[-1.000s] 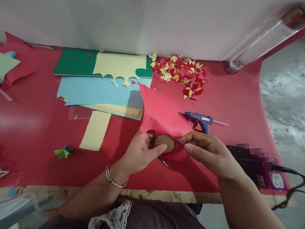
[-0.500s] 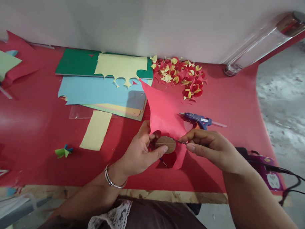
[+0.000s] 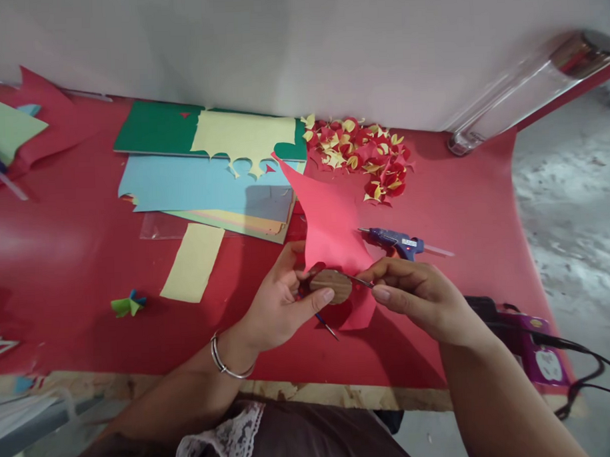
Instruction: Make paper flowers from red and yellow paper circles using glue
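Between the thumb and fingers of my left hand, a round brown disc, like cardboard or wood, is pressed against a sheet of red paper. The sheet curves up off the table. In my right hand, thumb and fingertips pinch a thin dark pointed tool. Its tip reaches the disc's upper right edge; its exact kind is unclear. Below the disc, a thin blue stick with a pointed metal tip sticks out, its other end hidden.
Right of the paper lies a blue glue gun. Behind are a pile of red and yellow paper cutouts and stacked coloured sheets. A yellow strip and a small green-blue paper piece lie left. A purple box with black cables sits right.
The red sheet has shifted slightly, its upper corner moving left and its lower edge rising a little. Both hands keep nearly the same place and hold.
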Motion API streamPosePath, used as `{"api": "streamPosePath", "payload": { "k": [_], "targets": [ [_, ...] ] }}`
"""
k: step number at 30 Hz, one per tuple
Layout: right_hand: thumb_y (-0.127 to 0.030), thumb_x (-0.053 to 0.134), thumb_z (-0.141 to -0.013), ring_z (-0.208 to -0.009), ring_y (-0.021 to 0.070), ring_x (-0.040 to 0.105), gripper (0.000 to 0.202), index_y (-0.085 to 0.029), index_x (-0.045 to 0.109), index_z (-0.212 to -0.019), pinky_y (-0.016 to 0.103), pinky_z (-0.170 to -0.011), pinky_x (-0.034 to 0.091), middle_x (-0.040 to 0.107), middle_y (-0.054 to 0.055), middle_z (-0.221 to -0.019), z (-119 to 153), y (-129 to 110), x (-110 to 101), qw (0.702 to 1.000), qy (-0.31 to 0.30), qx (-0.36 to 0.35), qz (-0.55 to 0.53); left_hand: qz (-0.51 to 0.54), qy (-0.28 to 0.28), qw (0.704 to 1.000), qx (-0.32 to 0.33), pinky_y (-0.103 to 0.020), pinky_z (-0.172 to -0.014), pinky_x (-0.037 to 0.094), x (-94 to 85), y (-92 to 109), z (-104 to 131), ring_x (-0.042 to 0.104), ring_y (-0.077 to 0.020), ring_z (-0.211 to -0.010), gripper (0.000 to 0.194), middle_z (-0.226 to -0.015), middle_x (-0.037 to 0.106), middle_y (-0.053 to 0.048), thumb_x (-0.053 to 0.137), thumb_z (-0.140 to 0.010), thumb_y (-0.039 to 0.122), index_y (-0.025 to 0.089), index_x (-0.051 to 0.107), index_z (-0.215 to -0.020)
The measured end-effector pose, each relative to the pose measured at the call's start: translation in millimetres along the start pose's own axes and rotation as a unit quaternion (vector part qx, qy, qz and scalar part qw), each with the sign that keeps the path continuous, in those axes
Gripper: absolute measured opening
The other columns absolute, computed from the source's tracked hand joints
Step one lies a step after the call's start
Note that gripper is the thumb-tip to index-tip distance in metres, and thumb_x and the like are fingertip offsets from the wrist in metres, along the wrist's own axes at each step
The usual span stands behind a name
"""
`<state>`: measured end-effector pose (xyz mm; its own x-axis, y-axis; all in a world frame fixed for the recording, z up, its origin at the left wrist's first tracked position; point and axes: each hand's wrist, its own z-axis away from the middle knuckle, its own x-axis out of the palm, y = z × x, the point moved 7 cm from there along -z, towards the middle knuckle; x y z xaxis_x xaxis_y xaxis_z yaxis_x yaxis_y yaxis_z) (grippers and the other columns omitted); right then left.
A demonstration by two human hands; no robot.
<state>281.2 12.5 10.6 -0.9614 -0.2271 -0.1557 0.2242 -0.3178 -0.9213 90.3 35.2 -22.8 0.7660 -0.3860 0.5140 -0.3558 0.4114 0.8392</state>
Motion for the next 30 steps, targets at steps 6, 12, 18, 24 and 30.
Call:
{"api": "streamPosePath", "payload": {
  "k": [6,12,18,24,30],
  "targets": [
    [-0.063,0.081,-0.089,-0.061,0.013,0.048,0.044,-0.019,0.081,-0.096,0.027,-0.054,0.038,0.062,0.002,-0.068,1.2,-0.4,1.4,1.0,0.005,-0.009,-0.003,-0.032,-0.011,0.999,-0.003,-0.033,-0.094,0.063,1.0,1.2,-1.4,0.079,-0.0182,-0.097,0.034,-0.103,0.08,-0.005,0.084,-0.091,0.036,0.019,0.063,-0.112],
    [-0.064,0.08,-0.088,-0.06,0.0127,0.049,0.046,-0.019,0.081,-0.097,0.026,-0.054,0.039,0.065,0.003,-0.07,1.5,-1.3,2.3,1.0,0.02,-0.015,0.008,-0.071,-0.001,0.997,0.007,-0.036,-0.094,0.064,-2.6,2.4,-0.3,0.078,-0.0213,-0.099,0.033,-0.105,0.08,-0.009,0.084,-0.092,0.04,0.017,0.069,-0.109],
    [-0.065,0.08,-0.088,-0.058,0.0118,0.043,0.046,-0.02,0.081,-0.095,0.027,-0.052,0.033,0.059,0.001,-0.066,0.1,-3.5,2.6,1.0,0.022,-0.016,0.01,-0.102,-0.005,0.995,0.002,-0.034,-0.091,0.062,-3.1,7.1,-0.4,0.078,-0.0214,-0.095,0.031,-0.1,0.08,-0.01,0.081,-0.094,0.038,0.016,0.067,-0.11],
    [-0.065,0.08,-0.088,-0.057,0.0124,0.041,0.045,-0.021,0.081,-0.096,0.028,-0.052,0.031,0.057,0.0,-0.064,-1.9,-4.2,1.1,1.0,0.006,-0.003,0.018,-0.076,-0.001,0.997,0.029,-0.033,-0.093,0.062,-1.3,8.4,0.7,0.079,-0.0203,-0.099,0.048,-0.102,0.081,-0.006,0.08,-0.095,0.03,0.022,0.052,-0.132],
    [-0.064,0.08,-0.089,-0.058,0.0124,0.043,0.044,-0.021,0.081,-0.097,0.028,-0.052,0.031,0.059,0.001,-0.067,-4.0,-6.1,1.3,1.0,-0.006,-0.008,0.023,0.006,-0.015,0.999,0.035,-0.027,-0.094,0.062,1.2,4.8,2.2,0.079,-0.0164,-0.102,0.052,-0.11,0.08,-0.005,0.079,-0.097,0.022,0.027,0.046,-0.138]
  ]
}}
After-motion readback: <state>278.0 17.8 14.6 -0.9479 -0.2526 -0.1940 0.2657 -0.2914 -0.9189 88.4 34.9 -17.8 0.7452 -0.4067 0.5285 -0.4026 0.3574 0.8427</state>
